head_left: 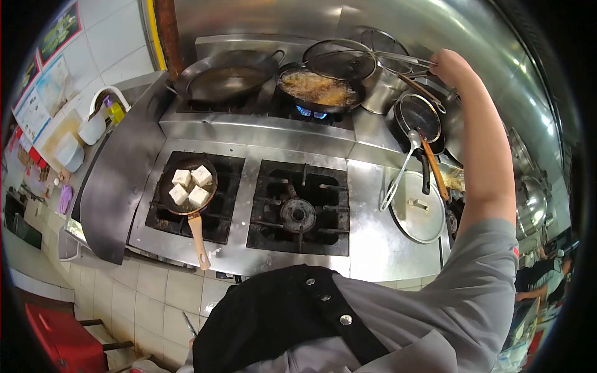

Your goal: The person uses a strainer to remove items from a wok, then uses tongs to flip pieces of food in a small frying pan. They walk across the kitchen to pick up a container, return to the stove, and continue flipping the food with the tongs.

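Note:
My right hand [451, 67] is stretched far forward, its fingers closed around the long metal handle of a wire-mesh strainer [341, 60]. The strainer's round mesh is above the right rear wok [320, 87], where golden-brown food bubbles in oil over a blue flame. Only a sliver of my left hand [192, 342] shows at the bottom, beside my black apron. A thin metal utensil [188, 323] sticks out from it; the fingers are mostly hidden. On the left front burner, a small frying pan [198, 210] holds several white tofu blocks [200, 176].
A second wok [227, 81] with liquid stands at the rear left. Right of the frying wok are a metal pot [380, 92], stacked pans [418, 118], a ladle [407, 165] and a round lid [420, 214]. A red stool-like object [65, 339] is low left. Another person [541, 280] is at far right.

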{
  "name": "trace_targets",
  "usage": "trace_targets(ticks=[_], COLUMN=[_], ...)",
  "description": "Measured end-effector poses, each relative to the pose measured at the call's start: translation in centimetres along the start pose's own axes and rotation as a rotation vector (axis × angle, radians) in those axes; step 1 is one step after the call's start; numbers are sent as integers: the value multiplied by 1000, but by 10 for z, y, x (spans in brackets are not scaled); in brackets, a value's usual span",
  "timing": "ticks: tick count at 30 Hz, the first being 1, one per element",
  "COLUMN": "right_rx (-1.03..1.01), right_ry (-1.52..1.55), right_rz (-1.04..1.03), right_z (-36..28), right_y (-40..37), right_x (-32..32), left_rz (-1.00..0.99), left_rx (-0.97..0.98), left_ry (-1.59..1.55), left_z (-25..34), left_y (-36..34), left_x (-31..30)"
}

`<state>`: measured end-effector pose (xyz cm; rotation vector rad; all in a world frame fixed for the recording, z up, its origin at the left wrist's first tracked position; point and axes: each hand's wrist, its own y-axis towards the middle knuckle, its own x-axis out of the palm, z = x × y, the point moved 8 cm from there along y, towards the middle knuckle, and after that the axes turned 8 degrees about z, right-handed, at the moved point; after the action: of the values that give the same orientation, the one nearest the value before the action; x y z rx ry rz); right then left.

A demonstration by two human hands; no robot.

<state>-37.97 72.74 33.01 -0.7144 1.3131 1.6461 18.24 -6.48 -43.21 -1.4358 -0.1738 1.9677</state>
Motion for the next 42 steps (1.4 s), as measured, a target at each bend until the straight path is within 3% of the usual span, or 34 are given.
trace_targets(ticks=[2, 5, 9, 13, 17, 18, 20, 21, 22, 23, 26, 28, 32, 36, 39, 42], right_rx=[5, 288, 431, 610, 773, 798, 781, 810, 802, 872, 786, 885, 981, 824, 789, 803], right_ry=[11, 161, 336, 578, 499, 516, 306, 432, 521, 801, 939, 896, 918, 1021, 1219, 1206], right_rz=[-80, -112, -67, 87, 286, 256, 248, 151, 113, 259, 139, -28, -112, -388, -423, -364], right_z=[14, 25, 81, 150, 205, 210, 283, 260, 288, 290, 369, 330, 296, 264, 237, 223], right_y=[4, -29, -54, -97, -151, -166, -191, -207, -215, -225, -243, -267, -277, -266, -270, -274], right_x=[16, -3, -15, -23, -10, -3, 45, 48, 85, 108, 219, 237, 299, 348, 377, 387], left_rz=[-3, -19, -28, -28, -49, -57, -68, -70, -67, -65, -53, -50, -34, -13, 22, 33], left_rx=[6, 41, 86, 118, 183, 209, 223, 200, 157, 102, -35, -100, -241, -270, -295, -311], left_ry=[9, 32, 82, 134, 173, 181, 203, 211, 215, 204, 140, 91, 43, 83, 58, 75], left_z=[2, 23, 64, 91, 100, 96, 69, 51, 28, 22, 28, 33, 31, 16, 4, -2], left_y=[3, 15, 31, 42, 52, 54, 50, 36, 22, 6, -38, -53, -84, -102, -126, -145], left_x=[-1, 1, 6, 6, 4, 0, -10, -17, -24, -29, -41, -37, -44, -40, -42, -41])
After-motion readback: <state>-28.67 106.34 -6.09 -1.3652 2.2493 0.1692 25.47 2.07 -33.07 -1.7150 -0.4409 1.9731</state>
